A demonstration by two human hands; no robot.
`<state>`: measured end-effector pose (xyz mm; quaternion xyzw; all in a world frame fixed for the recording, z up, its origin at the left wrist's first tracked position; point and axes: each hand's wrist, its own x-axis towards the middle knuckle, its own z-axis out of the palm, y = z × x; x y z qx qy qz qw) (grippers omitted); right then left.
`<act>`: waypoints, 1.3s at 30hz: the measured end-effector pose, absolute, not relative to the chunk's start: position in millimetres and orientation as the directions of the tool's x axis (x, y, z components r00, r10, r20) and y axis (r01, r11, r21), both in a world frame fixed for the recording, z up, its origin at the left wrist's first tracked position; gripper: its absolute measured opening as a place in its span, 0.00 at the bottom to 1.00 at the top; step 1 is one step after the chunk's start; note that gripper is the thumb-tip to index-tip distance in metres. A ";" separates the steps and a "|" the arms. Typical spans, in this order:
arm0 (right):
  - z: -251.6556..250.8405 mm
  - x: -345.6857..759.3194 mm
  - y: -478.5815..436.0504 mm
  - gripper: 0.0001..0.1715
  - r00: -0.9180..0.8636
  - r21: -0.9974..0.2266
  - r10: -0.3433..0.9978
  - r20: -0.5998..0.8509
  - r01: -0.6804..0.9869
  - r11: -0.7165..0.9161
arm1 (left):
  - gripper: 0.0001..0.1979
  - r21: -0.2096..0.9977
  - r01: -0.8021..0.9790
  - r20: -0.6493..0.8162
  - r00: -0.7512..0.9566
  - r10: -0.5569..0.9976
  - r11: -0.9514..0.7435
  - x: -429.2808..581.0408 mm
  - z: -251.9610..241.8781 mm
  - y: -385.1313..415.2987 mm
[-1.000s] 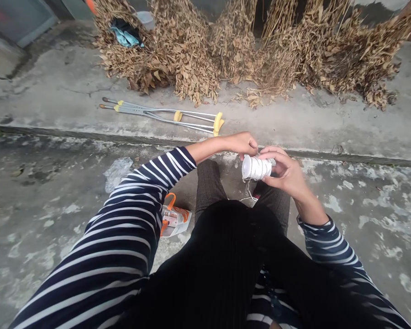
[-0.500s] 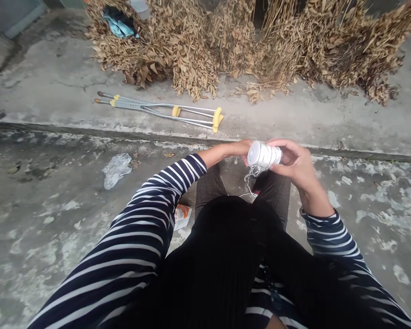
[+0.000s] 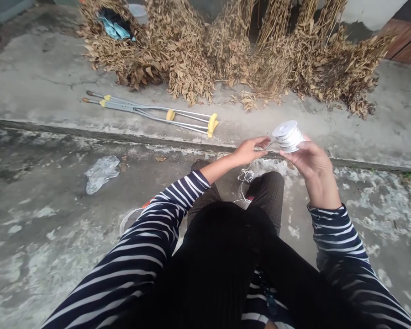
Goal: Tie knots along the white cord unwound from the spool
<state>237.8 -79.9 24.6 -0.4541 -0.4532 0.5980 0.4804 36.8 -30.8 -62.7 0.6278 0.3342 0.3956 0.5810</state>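
From the head camera, the person sits on a concrete floor (image 3: 48,219) with both arms in dark sleeves striped white, knees drawn up in dark trousers.

The right hand (image 3: 311,160) is raised in front of the body, its fingers (image 3: 296,157) curled up and clamped around a white spool (image 3: 287,135) of thread. The spool is tilted, its flat round end facing up and to the left, above the raised kerb line.

The left hand (image 3: 248,150) sits just left of the spool, apart from it. Its fingers (image 3: 262,142) are pinched together towards the spool, seemingly on a thin strand that runs between hand and spool; the strand is too fine to be sure. Below the left hand a loose tangle of white thread (image 3: 246,176) hangs between the knees, near the trousers.

Beyond the hands, on the raised concrete step (image 3: 37,91), a pair of metal crutches (image 3: 150,112) with yellow pads lies flat, well apart from the hands. Behind them stands a row of bundles of dry brown leaves (image 3: 226,50), and a blue cloth (image 3: 114,27) rests on the leftmost bundle. On the floor to the left lies a crumpled clear plastic bag (image 3: 101,171). A bit of orange and white packaging (image 3: 137,212) peeks out beside the left sleeve, mostly hidden.
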 end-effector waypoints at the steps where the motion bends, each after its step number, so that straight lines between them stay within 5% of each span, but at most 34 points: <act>1: 23.9 237.7 -79.6 0.25 -0.125 -0.978 0.986 -0.113 -0.163 -0.133 | 0.22 0.993 -0.071 0.117 0.465 0.878 -0.095 41.9 -60.4 -32.0; 6: 23.7 241.9 -78.7 0.28 -0.094 -0.975 0.989 -0.117 -0.177 -0.132 | 0.08 0.990 -0.081 -0.062 0.456 0.888 0.111 53.8 -69.6 -38.2; 11: 25.9 245.3 -82.5 0.30 -0.050 -0.961 0.988 -0.145 -0.232 -0.153 | 0.13 0.975 -0.122 -0.131 0.370 0.920 0.188 44.5 -77.4 -42.6; 20: 22.9 239.9 -83.9 0.28 -0.105 -0.954 0.980 -0.167 -0.233 -0.188 | 0.12 0.904 -0.263 -0.117 0.606 0.787 0.337 37.5 -39.7 -42.3; 31: 27.8 237.5 -87.4 0.29 -0.162 -0.952 0.976 -0.149 -0.242 -0.186 | 0.11 0.911 -0.020 -0.250 0.766 0.592 0.412 22.0 -42.4 -37.5; 39: 43.0 235.6 -86.0 0.34 -0.131 -0.971 0.988 -0.084 -0.212 -0.110 | 0.12 0.906 -0.005 -0.266 0.772 0.577 0.424 4.9 -55.8 -39.0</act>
